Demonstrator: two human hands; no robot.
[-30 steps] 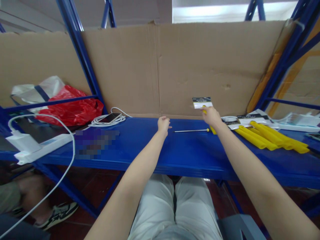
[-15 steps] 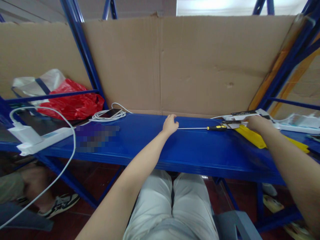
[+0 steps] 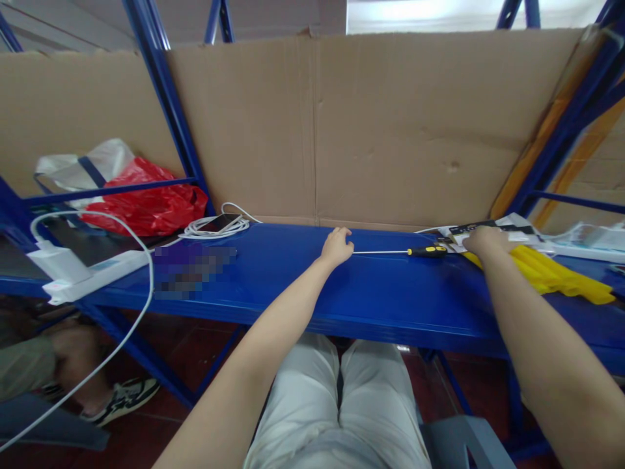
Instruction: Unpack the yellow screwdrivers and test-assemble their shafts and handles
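My left hand (image 3: 336, 246) rests on the blue tabletop (image 3: 293, 267) with its fingers loosely curved and a gap showing between finger and thumb. Beside it ends the thin metal shaft of a screwdriver (image 3: 427, 251) with a black and yellow handle, lying sideways; whether the hand touches the shaft I cannot tell. On the right, my right hand (image 3: 488, 240) reaches onto black and white packaging (image 3: 517, 227). Its fingers are mostly hidden, and any hold on something is unclear. A yellow sheet-like piece (image 3: 556, 273) lies by that wrist.
A tall cardboard panel (image 3: 371, 130) stands behind the table. To the left are a phone (image 3: 221, 223) on coiled white cable, a red plastic bag (image 3: 146, 202) and a white power strip (image 3: 117, 268) with a looping cord. Another person's leg (image 3: 73, 352) shows lower left.
My right hand has moved a little left over the packaging. The yellow piece now lies more spread out and higher by the wrist. My left hand and the screwdriver look unchanged.
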